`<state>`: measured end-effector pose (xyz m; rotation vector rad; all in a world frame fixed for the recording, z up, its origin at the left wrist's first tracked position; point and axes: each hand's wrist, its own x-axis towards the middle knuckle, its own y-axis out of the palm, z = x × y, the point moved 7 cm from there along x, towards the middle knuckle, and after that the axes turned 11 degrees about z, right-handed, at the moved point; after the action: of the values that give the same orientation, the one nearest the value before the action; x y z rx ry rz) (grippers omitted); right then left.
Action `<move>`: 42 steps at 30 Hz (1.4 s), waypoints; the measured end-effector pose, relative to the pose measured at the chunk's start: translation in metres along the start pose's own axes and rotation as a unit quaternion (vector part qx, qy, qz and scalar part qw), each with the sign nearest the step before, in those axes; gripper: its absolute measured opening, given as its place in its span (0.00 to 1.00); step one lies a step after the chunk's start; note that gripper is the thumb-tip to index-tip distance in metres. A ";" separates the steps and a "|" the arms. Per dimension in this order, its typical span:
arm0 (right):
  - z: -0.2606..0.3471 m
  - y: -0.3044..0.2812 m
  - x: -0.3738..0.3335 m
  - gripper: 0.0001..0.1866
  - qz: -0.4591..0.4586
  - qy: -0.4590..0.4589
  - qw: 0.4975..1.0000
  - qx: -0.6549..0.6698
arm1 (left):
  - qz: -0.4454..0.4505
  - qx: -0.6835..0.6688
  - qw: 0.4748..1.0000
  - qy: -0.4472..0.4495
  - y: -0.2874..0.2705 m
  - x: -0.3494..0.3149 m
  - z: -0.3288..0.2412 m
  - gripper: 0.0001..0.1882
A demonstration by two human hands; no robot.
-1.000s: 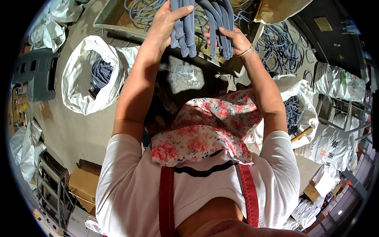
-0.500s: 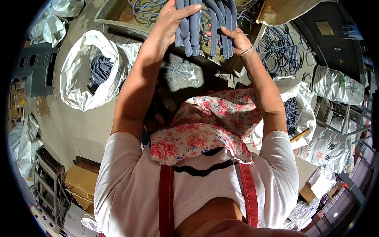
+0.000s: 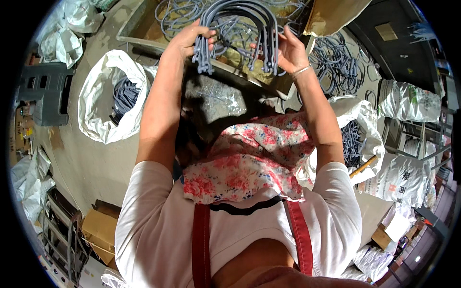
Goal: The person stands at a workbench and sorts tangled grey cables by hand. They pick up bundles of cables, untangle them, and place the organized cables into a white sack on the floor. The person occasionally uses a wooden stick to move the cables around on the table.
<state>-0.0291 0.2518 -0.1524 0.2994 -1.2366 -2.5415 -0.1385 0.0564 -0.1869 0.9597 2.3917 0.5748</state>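
Note:
A bundle of grey, arch-bent rubbery tubes (image 3: 203, 58) is held up over the near edge of a shallow metal tray (image 3: 240, 76), its curved top away from me and its ends toward me. My left hand (image 3: 185, 42) grips the left legs of the arches, fingertips showing inside the curve. Around the right legs is my right hand (image 3: 292, 52), its thumb raised off the tubes and its fingers reaching behind them to the inner side. More grey tubes (image 3: 168, 17) lie loosely in the tray, in shallow liquid.
An open white sack (image 3: 89, 108) of grey pieces stands at left, and another (image 3: 367, 113) at right with a wooden handle (image 3: 363, 166) at its edge. Tangled tubes (image 3: 336, 67) lie on the floor right of the tray. A dark plastic stool (image 3: 45, 93) is far left.
The bundle has been tipped, so its arched top now shows and its ends hang lower. My left hand has moved down and left; my right thumb has lifted from the tubes.

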 end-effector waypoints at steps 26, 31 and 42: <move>0.013 0.162 -0.001 0.52 0.167 -0.057 0.984 -0.032 | 0.114 -0.179 0.977 0.021 0.006 -0.022 0.011 0.22; 0.012 0.157 0.002 0.49 0.166 -0.052 0.985 -0.011 | 0.120 -0.164 0.979 0.006 0.003 -0.023 0.014 0.21; 0.013 0.105 0.013 0.32 0.030 0.006 0.988 -0.151 | 0.195 -0.187 0.960 0.078 -0.006 -0.025 -0.007 0.19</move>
<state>-0.0267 0.1952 -0.0619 0.2041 -0.8257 -2.6210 -0.1298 0.0336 -0.1778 1.2527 2.1130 1.2401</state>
